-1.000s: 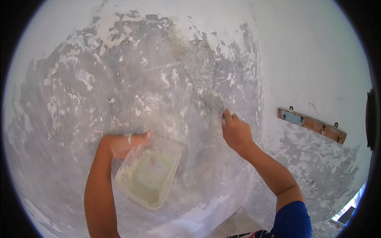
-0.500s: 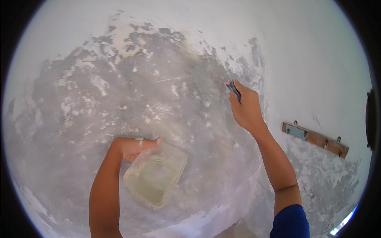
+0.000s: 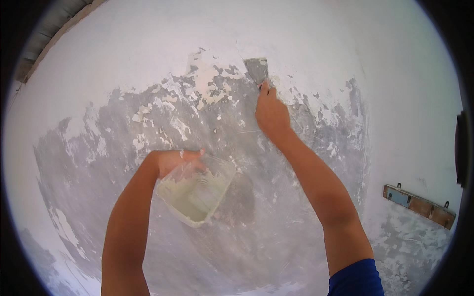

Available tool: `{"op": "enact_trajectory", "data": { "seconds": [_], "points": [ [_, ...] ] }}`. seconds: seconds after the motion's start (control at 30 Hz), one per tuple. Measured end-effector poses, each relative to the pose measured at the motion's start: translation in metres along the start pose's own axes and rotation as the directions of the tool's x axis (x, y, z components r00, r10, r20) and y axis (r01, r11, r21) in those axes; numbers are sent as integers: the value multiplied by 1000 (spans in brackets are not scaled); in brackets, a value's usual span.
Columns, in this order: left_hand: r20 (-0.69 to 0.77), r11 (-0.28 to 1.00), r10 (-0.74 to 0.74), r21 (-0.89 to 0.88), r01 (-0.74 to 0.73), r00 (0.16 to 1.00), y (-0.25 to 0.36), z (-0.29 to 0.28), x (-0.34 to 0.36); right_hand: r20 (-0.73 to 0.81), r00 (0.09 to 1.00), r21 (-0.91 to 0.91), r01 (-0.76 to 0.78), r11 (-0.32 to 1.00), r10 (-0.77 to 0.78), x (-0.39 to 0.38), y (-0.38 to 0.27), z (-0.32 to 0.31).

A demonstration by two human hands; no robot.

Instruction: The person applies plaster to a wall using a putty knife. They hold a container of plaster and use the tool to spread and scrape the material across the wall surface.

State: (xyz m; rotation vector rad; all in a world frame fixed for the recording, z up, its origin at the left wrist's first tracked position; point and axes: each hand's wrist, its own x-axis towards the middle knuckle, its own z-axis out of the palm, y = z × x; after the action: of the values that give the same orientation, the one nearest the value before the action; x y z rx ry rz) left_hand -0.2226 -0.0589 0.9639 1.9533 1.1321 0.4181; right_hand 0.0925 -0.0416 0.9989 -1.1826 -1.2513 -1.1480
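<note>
My left hand (image 3: pixel 180 160) grips a translucent plastic tub (image 3: pixel 195 195) from its upper left, with a pale paste smeared inside and pooled toward its bottom. Above and to the right, my right hand (image 3: pixel 271 111) is closed on the handle of a putty knife (image 3: pixel 256 69), whose wide metal blade points upward. The blade lies at or close to the wall (image 3: pixel 133 59), on the ragged border where white coating gives way to mottled grey surface with flaking patches.
A corner runs down the right of the wall. On the adjoining wall hangs a weathered wooden board (image 3: pixel 422 207) with metal hooks and a blue section. A roof edge (image 3: pixel 52 29) shows at top left. A dark object (image 3: pixel 460 148) sits at the far right rim.
My right hand has moved upward, then leftward with the putty knife, whose blade now points straight up. The view has tilted higher, bringing the roof edge in. My left hand still holds the tub.
</note>
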Motion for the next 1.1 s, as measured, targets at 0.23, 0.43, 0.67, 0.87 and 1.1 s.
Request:
{"op": "enact_trajectory", "data": {
  "seconds": [0.23, 0.43, 0.67, 0.87, 1.1],
  "points": [
    [-126, 974, 70, -204, -95, 990, 19, -33, -29, 129, 991, -36, 34, 999, -29, -55, -16, -13],
    [-274, 970, 205, -73, -232, 940, 18, -35, -36, 357, 927, 21, 112, 994, -112, -122, -12, -71],
    [-310, 898, 146, -357, -257, 940, 29, -28, -42, 116, 989, 110, 84, 990, -97, -41, -15, -97],
    [-370, 909, 57, -365, -201, 927, 45, -12, -36, 71, 997, 26, -1, 1000, -1, 54, -3, -68],
    [-428, 933, 29, -312, -178, 903, 54, 2, -38, 193, 981, 26, -19, 999, 14, 12, 11, -92]
  ]
}}
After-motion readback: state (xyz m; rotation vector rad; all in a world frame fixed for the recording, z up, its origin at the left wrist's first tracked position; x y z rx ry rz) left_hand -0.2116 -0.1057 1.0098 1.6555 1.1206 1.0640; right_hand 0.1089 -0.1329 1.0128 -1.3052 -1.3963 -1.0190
